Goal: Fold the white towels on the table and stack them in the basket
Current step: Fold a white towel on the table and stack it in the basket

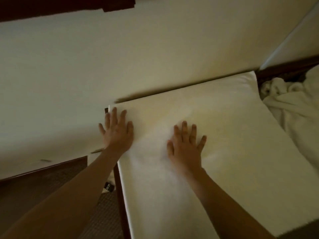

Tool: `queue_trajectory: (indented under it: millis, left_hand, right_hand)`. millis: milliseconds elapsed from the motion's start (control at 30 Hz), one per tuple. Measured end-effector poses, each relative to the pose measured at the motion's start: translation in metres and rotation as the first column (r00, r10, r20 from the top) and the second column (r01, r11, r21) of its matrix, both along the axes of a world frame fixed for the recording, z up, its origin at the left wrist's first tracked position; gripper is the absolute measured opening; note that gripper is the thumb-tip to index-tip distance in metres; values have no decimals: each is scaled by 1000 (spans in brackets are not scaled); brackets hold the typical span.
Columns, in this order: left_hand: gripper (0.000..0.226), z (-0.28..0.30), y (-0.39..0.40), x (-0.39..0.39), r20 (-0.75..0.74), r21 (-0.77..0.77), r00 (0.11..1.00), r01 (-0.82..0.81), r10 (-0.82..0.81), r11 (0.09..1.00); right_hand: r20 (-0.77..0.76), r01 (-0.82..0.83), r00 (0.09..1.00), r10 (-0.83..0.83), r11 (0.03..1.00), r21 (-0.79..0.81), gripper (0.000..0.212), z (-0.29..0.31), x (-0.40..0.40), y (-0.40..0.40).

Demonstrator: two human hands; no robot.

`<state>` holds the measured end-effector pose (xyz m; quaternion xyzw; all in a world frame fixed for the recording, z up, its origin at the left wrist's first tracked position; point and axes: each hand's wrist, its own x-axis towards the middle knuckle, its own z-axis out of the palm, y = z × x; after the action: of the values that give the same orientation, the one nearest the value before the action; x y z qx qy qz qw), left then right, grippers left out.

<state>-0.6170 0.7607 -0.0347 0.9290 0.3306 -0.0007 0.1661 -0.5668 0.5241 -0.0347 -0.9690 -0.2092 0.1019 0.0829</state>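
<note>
The white towel lies spread flat under both hands, its long axis running from near the person's body away and to the right, past the fingertips; it covers most of the surface, whose dark edge shows just left of the left forearm; a crumpled heap of towels sits well right of the right hand, the nearer one to it; the left hand rests at the towel's left edge; both lie flat, fingers straight and spread, pressing, gripping nothing; no basket is identifiable.

One head-worn camera looks steeply down, close over the towel-covered table.
</note>
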Motion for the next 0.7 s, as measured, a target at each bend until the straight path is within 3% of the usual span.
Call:
queue_trajectory:
  millis: [100, 300, 400, 467, 567, 700]
  left_hand:
    - [60, -3, 0, -28, -91, -32, 994, 60, -62, 998]
    - [67, 11, 19, -61, -77, -172, 996, -55, 43, 983]
    - [65, 24, 18, -57, 31, -387, 976, -189, 217, 903]
    - [60, 32, 20, -55, 20, -512, 948, -262, 316, 818]
    - [41, 39, 26, -56, -16, -569, 932, -306, 362, 763]
    - [32, 46, 38, -62, -116, -546, 954, -294, 277, 785]
  right_hand:
    - [-24, 18, 1000, -17, 998, 64, 73, -9, -89, 42]
    - [-67, -244, 966, 249, 967, 79, 75, 7, -205, 73]
    - [17, -70, 997, 69, 993, 99, 59, 22, -212, 63]
    - [77, 22, 997, -30, 995, 94, 46, 32, -210, 59]
    - [33, 2, 999, -3, 999, 45, 35, 39, -213, 65]
    - [-43, -37, 998, 39, 998, 54, 18, 52, -225, 78]
